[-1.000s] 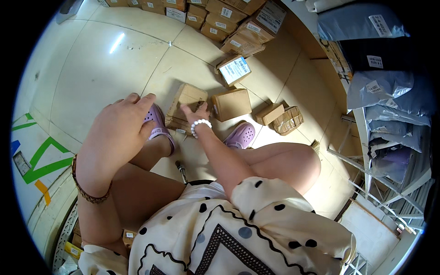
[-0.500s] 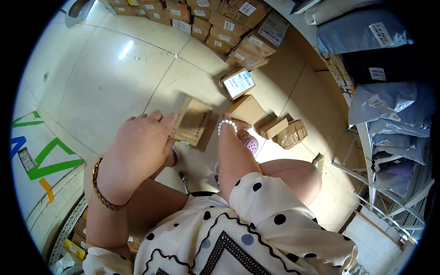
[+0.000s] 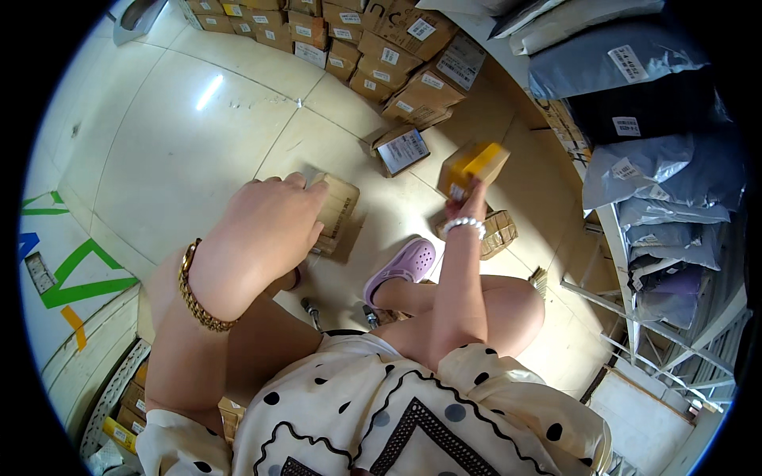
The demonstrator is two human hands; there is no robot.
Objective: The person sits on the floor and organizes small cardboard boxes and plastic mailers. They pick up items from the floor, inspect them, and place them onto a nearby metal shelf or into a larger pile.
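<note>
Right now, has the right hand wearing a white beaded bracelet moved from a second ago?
Yes, the right hand has moved rightward, judged against the stacked brown cardboard boxes.

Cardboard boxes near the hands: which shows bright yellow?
The held cardboard box, in the right hand: it bears a broad yellow patch; the brown box by the left hand and the tape-wrapped box show none.

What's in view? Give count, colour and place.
Held box: one, brown and yellow, right of centre
Flat box: one, brown, floor, centre
Labelled box: one, brown, upper centre floor
Taped box: one, brown, floor at right
Stacked boxes: many, brown, top
Parcels: many, grey, blue and black, right side
Clog: one, lilac, floor centre
Tape strips: several, green, blue and orange, left
Bracelets: two, white, gold, wrists
Left hand: one, bare, near flat box
Right hand: one, bare, gripping held box
</note>
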